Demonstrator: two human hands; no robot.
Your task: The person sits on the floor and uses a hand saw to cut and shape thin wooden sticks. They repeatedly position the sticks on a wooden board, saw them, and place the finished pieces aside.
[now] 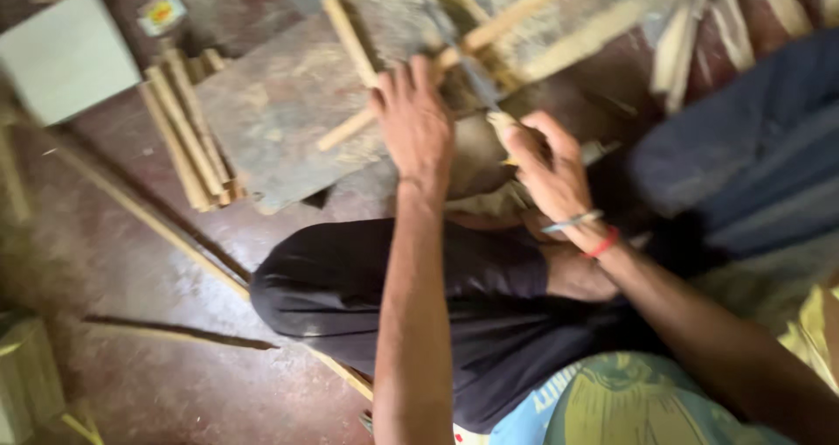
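Pressing flat, the left hand [415, 121] holds a pale wooden stick [398, 95] against a grey, worn slab [280, 104] on the floor. The right hand [546, 165] is closed round a wooden handle [504, 130], its thin blade [472, 69] crossing the stick. Cut sticks [188, 130] lie stacked beside the slab.

Left of slab [288, 104]: stick bundle [188, 130] blocks.
Slab far edge: crossed sticks [489, 30] crowd it.
Near-left floor [157, 270]: open, one long stick [149, 218].
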